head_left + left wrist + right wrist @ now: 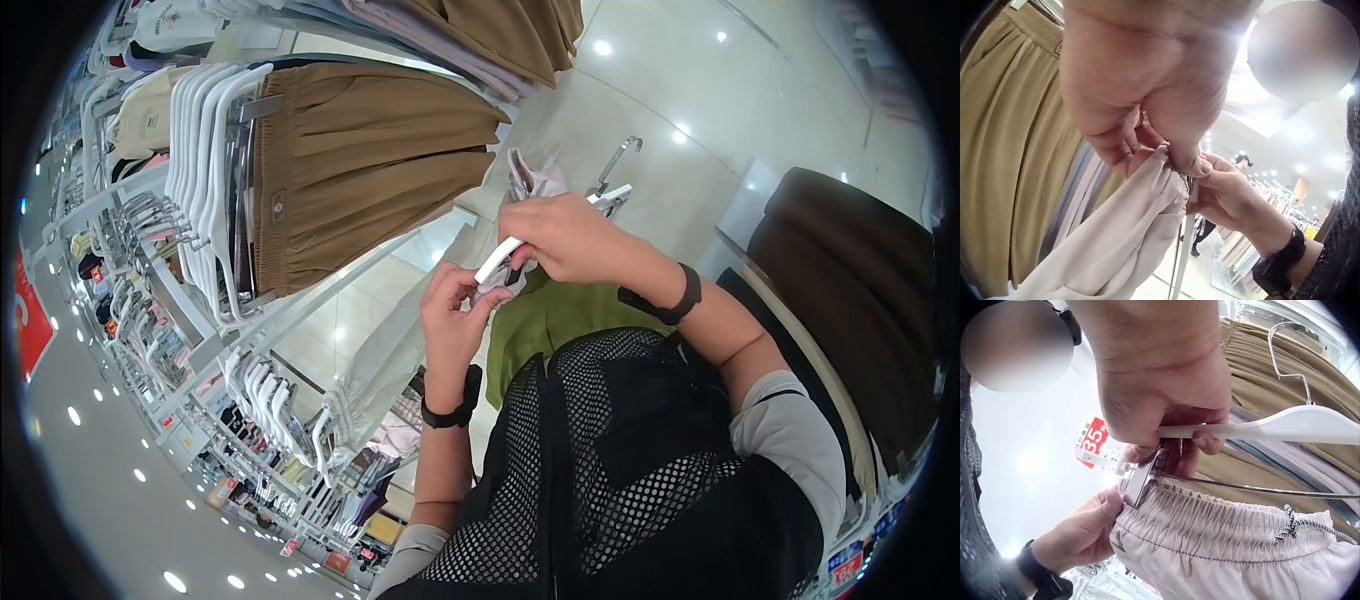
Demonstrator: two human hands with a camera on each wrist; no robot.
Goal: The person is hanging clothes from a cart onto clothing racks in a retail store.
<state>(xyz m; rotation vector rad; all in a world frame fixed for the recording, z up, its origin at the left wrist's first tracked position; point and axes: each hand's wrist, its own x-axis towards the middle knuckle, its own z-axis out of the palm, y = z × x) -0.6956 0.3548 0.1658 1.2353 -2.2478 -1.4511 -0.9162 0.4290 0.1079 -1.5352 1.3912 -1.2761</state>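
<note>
A white hanger [1285, 427] with a metal hook is gripped near one end by the right hand [1166, 394], whose fingers are also at the metal clip [1141, 483]. Pale pink garment [1222, 544] with a gathered elastic waist and a patterned drawstring hangs below the hanger's metal bar, its corner at the clip. The left hand [1082, 531] pinches that waist corner; in the left wrist view, the left hand [1147, 81] holds the bunched cloth [1116, 231] between thumb and fingers. Both hands meet in front of the chest in the head view.
Brown pleated garments [370, 170] hang on a rack at the left, beside several white hangers [200, 180]. Dark brown clothing [840, 290] hangs at the right. A green garment [560, 330] lies below the hands. A red price tag [1092, 442] is near the clip.
</note>
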